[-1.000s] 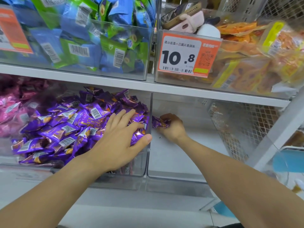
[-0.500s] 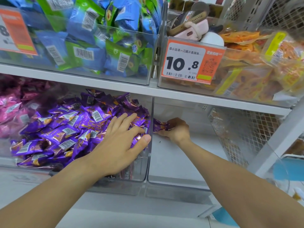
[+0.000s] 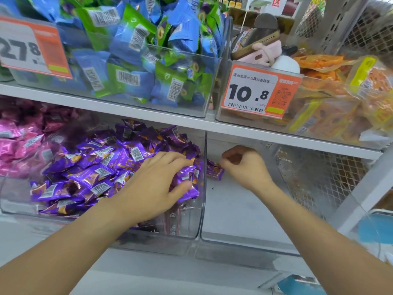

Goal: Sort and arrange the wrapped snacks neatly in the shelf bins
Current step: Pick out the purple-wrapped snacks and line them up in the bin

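A heap of purple wrapped snacks (image 3: 91, 167) fills the clear middle bin (image 3: 191, 235) on the lower shelf. My left hand (image 3: 155, 186) lies on the right side of the heap, fingers and thumb curled round a purple snack (image 3: 186, 174). My right hand (image 3: 244, 169) is inside the neighbouring clear bin (image 3: 244, 241), which holds almost nothing. Its curled fingers pinch one purple snack (image 3: 214, 170) close to the wall between the two bins.
Pink wrapped snacks (image 3: 19, 141) fill the lower left bin. On the upper shelf stand a bin of blue and green packets (image 3: 136, 60) and one of orange packets (image 3: 331, 99) with a 10.8 price tag (image 3: 257, 92). A wire mesh panel (image 3: 323, 177) stands at the right.
My left hand's fingers went from lying flat on the purple heap to curling round a snack. My right hand stayed by the dividing wall with its snack. The view moved closer.
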